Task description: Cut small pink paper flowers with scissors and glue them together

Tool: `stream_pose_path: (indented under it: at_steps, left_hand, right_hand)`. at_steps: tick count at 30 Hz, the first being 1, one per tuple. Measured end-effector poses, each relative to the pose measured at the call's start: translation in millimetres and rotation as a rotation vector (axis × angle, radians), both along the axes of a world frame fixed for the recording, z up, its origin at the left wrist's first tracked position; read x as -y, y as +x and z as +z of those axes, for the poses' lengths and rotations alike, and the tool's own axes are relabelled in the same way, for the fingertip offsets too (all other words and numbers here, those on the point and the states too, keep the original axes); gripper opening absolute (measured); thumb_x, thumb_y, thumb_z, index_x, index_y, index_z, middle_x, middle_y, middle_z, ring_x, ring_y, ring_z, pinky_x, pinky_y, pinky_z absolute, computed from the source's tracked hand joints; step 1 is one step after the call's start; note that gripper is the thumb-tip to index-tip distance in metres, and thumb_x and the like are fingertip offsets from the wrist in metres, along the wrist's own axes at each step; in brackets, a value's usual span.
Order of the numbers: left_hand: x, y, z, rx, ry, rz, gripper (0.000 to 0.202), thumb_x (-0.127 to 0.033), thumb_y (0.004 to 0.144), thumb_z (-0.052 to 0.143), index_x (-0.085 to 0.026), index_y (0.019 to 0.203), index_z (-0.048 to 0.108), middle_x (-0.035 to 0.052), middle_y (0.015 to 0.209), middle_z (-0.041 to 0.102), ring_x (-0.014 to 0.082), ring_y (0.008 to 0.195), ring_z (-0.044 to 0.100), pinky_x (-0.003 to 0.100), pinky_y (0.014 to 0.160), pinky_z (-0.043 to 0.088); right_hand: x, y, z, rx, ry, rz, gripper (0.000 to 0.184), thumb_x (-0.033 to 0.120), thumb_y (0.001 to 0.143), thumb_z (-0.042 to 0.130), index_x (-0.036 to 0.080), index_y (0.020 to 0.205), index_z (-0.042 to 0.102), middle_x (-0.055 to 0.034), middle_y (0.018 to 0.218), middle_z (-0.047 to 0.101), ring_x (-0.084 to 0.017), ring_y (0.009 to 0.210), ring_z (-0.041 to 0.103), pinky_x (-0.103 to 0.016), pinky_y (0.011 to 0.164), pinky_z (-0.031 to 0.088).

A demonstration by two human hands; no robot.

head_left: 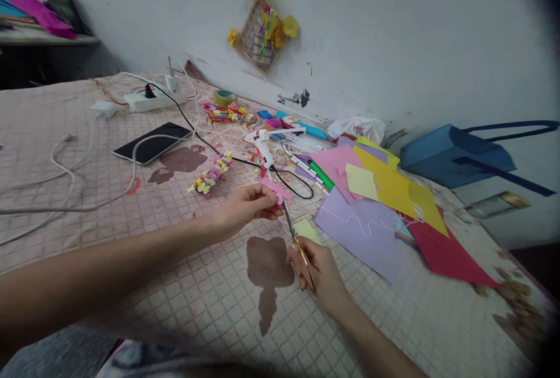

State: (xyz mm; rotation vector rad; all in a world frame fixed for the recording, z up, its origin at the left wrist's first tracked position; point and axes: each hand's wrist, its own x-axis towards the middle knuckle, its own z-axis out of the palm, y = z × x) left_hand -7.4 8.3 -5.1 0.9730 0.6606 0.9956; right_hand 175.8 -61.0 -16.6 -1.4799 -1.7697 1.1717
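My left hand (247, 206) pinches a small piece of pink paper (276, 189) between thumb and fingers. My right hand (318, 270) is closed around a pair of slim gold-coloured scissors (296, 238), whose blades point up toward the pink piece and end just below my left fingers. A pale yellow-green paper scrap (305, 230) lies just behind my right hand. To the right, sheets of lilac, pink, yellow and red craft paper (361, 232) overlap on the bedsheet.
A hot glue gun (266, 147) with a black cord, marker pens, and a paper garland (210, 172) lie ahead. Further left are a smartphone (152, 142), a power strip (153, 100) and white cables. A blue bag (455, 156) stands right; a paper-flower frame (262, 31) hangs on the wall.
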Motion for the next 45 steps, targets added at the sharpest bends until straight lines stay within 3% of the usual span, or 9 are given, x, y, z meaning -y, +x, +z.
stream_pose_path:
  at_steps: [23, 37, 45]
  left_hand:
    - [-0.9, 0.1, 1.3, -0.013, -0.023, -0.029, 0.013, -0.022, 0.077, 0.06, -0.012, 0.072, 0.053, 0.0037, 0.072, 0.063, 0.0108, 0.068, 0.06, 0.026, 0.069, 0.046]
    - [-1.5, -0.5, 3.4, -0.021, -0.025, 0.005, 0.013, -0.021, 0.075, 0.062, -0.011, 0.073, 0.054, 0.0037, 0.073, 0.062, 0.0111, 0.069, 0.06, 0.027, 0.07, 0.046]
    - [-3.1, -1.3, 1.6, -0.017, -0.035, -0.018, 0.012, -0.021, 0.076, 0.061, -0.011, 0.073, 0.054, 0.0043, 0.073, 0.064, 0.0109, 0.068, 0.061, 0.026, 0.07, 0.045]
  right_hand:
    - [-0.1, -1.1, 1.2, -0.029, -0.043, -0.018, 0.042, 0.052, 0.083, 0.04, 0.018, 0.06, 0.041, 0.0063, 0.047, 0.038, -0.006, 0.036, 0.036, -0.018, 0.036, 0.027]
    - [-0.8, 0.0, -0.1, -0.013, -0.025, -0.019, 0.039, 0.051, 0.084, 0.041, 0.017, 0.067, 0.05, 0.0068, 0.047, 0.039, -0.006, 0.036, 0.037, -0.019, 0.037, 0.027]
    - [-0.1, -1.8, 3.6, -0.027, -0.037, -0.007, 0.041, 0.051, 0.084, 0.04, 0.017, 0.062, 0.046, 0.006, 0.049, 0.037, -0.006, 0.038, 0.037, -0.019, 0.038, 0.028]
